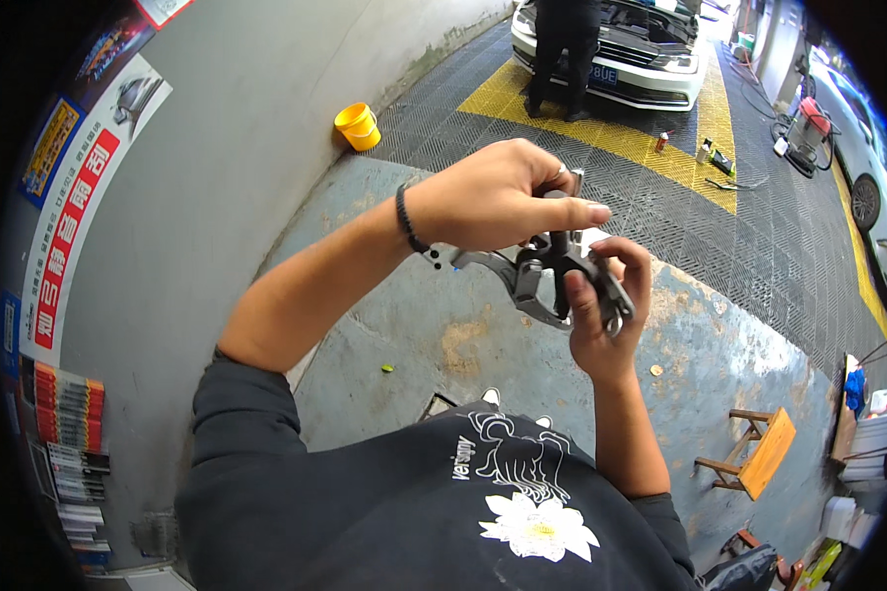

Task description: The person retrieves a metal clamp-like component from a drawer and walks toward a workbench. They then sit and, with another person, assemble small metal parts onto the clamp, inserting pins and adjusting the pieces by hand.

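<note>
Gripping the upper part of a dark metal claw-like tool (528,283), the left hand (498,195) comes from the left with its thumb laid across the top; its other fingertips are mostly hidden behind the hand and tool. The right hand (609,338) grips the tool's right side, thumb on the near face and bent index finger at the far edge; its remaining fingers are hard to make out. The tool is held up before the chest, above the grey floor (414,310); both hands cover much of its middle, so its full shape is unclear.

Far off, a person in dark clothes (567,44) stands before a white car (650,76), both cut off above. On the far left sits a yellow bucket (358,128); on the near right, a wooden stool (769,453). The second car (882,217), far right, runs into the dark rim.
</note>
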Motion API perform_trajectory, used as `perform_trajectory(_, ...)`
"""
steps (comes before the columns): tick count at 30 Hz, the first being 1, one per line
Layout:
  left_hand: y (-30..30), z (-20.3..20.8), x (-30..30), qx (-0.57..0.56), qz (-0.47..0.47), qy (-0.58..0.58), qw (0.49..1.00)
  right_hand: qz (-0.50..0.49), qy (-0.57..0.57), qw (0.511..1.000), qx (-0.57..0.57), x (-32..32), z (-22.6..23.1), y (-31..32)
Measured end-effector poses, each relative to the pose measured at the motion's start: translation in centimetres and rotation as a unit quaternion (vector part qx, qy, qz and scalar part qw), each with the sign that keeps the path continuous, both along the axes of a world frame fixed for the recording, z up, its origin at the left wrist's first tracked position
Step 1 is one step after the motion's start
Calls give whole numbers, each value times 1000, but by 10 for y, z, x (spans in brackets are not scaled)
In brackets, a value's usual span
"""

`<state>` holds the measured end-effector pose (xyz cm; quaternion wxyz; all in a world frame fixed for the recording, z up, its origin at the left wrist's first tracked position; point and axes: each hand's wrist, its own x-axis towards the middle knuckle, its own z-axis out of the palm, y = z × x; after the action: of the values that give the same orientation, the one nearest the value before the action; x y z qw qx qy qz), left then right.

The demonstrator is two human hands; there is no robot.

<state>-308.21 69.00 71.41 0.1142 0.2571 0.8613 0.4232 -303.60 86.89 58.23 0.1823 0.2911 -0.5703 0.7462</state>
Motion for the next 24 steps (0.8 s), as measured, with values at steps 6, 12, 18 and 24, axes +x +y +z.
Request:
perform_trajectory(6, -8, 14, -7, -53, -23, 48, 997, 13, -71, 997, -17, -10, 8, -4)
perform_trajectory(12, -25, 8, -24, 12, -62, 46, 997, 115, -129, 982, -82, -17, 32, -14)
perform_trajectory(18, -37, -25, -35, 280, -77, 17, 957, 97, -175, 970, -138, -27, 46, -26)
perform_trajectory(24, -43, -92, -23, 436, 7, 25, 900, 152, -242, 940, -187, -43, 38, -16)
